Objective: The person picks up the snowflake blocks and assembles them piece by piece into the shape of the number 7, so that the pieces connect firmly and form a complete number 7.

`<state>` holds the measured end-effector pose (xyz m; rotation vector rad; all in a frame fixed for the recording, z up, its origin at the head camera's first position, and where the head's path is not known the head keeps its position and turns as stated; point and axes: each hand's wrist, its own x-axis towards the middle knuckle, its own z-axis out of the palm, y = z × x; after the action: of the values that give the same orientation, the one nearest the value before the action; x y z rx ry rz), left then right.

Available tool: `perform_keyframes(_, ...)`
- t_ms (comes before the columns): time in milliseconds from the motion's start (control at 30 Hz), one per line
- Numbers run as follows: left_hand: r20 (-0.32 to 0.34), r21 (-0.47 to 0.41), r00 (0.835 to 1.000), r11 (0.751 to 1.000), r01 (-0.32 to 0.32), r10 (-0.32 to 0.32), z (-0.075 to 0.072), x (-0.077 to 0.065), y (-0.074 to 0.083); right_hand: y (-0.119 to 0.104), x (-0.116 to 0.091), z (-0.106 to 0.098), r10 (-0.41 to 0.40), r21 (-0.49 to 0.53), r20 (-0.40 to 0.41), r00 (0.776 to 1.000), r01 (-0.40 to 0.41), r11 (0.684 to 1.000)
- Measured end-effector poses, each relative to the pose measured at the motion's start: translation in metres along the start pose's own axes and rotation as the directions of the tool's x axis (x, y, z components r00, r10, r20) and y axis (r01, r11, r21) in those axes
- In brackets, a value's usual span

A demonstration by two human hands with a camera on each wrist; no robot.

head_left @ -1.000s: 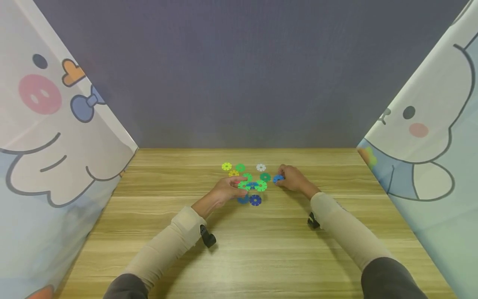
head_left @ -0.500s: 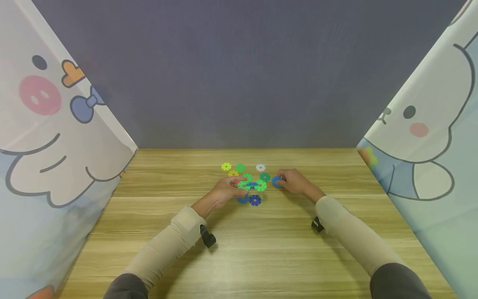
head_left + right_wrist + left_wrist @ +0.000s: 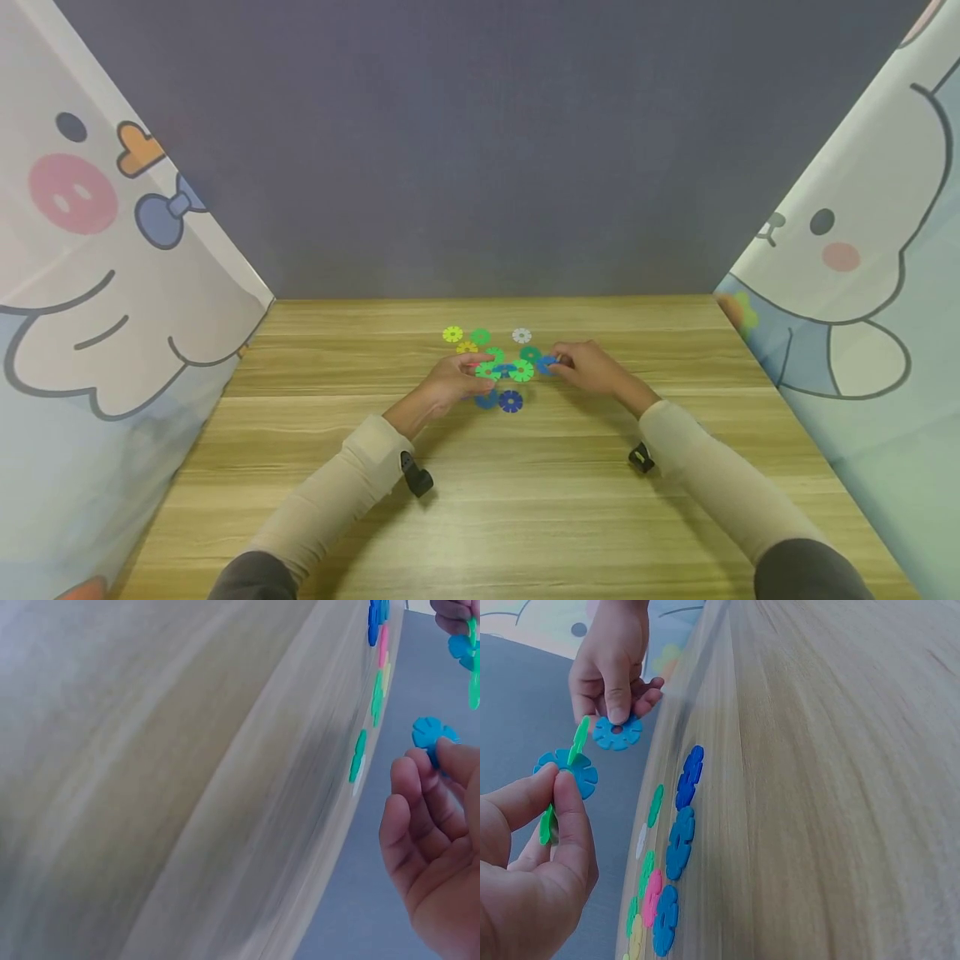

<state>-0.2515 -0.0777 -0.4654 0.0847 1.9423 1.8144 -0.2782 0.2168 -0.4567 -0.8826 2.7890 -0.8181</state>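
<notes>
My left hand (image 3: 448,385) pinches a small joined piece made of plastic snowflake discs: a blue disc (image 3: 586,777) with a green disc (image 3: 579,740) slotted upright at one side and another green disc (image 3: 547,824) at the other. Opposite it, my right hand (image 3: 596,369) pinches a single loose blue snowflake disc (image 3: 618,736) between thumb and fingers. In the left wrist view this disc sits close beside the nearer green disc, its notched rim toward the joined piece. The right wrist view shows a gap between the loose disc (image 3: 431,733) and that piece.
Several loose discs lie on the wooden table (image 3: 525,517) around and below the hands, among them a lime one (image 3: 452,334), a white one (image 3: 522,335), a teal one (image 3: 530,355) and a dark blue one (image 3: 511,402). A grey panel (image 3: 480,150) stands behind.
My right hand has brought the blue disc a little left, closer to the joined piece, and turned it in the fingers. My left hand holds nearly still.
</notes>
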Motion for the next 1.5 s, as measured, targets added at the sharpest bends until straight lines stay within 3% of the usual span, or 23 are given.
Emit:
perform_keyframes(333,0.001,0.006,1.000,1.000,-0.008,0.008,-0.001,-0.002,0.001,-0.009,-0.003,0.001,-0.058,0.016,-0.018,0.998,0.059,0.998)
perform_keyframes(700,0.008,-0.004,1.000,1.000,-0.028,0.028,-0.001,-0.004,0.002,-0.013,-0.004,-0.001,-0.028,-0.010,-0.032,0.999,0.028,1.000)
perform_keyframes(1300,0.008,0.000,1.000,1.000,-0.030,0.030,-0.001,-0.002,-0.001,-0.022,-0.005,-0.002,-0.045,0.014,0.004,0.999,0.045,0.999)
perform_keyframes(1500,-0.015,-0.002,0.999,1.000,-0.031,0.031,0.000,-0.003,0.000,-0.024,-0.005,-0.001,-0.102,-0.001,-0.001,0.995,0.102,0.995)
